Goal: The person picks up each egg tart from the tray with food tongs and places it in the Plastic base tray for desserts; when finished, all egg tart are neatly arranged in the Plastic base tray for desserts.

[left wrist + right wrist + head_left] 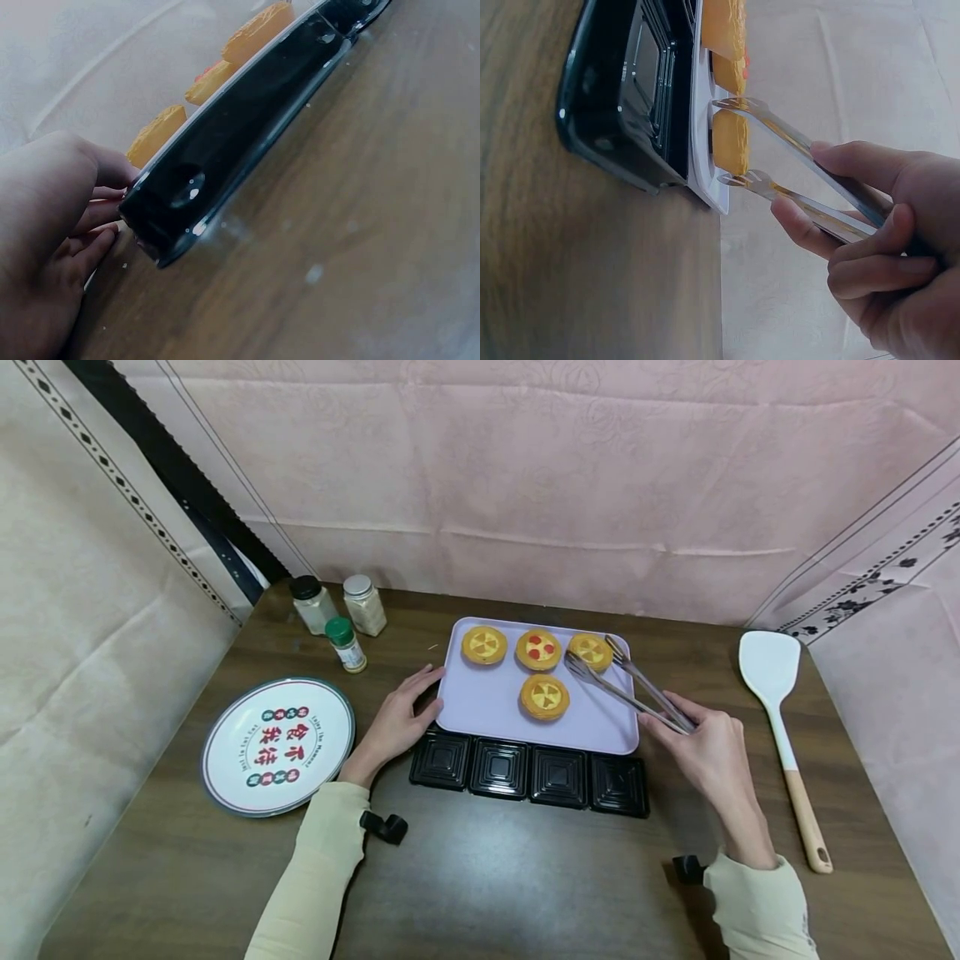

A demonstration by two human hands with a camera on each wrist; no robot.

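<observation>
My right hand point(711, 745) holds a pair of metal tongs point(810, 154), thumb on one arm and fingers on the other. The forked tips stand apart on either side of the rightmost yellow tart point(589, 652). This tart sits at the back right of a lavender tray point(480, 706). Another tart with red dots point(538, 649) and two more yellow-topped tarts point(483, 645) lie on the same tray. My left hand point(399, 718) rests against the tray's left edge, fingers extended; in the left wrist view, part of them is hidden behind the edge.
A row of black square moulds point(498, 768) lies along the tray's front. To the left are a round printed plate point(277, 746) and three seasoning jars point(365, 605). At the right lies a white spatula point(772, 670) with a wooden handle. Pink cloth point(525, 485) hangs behind the table.
</observation>
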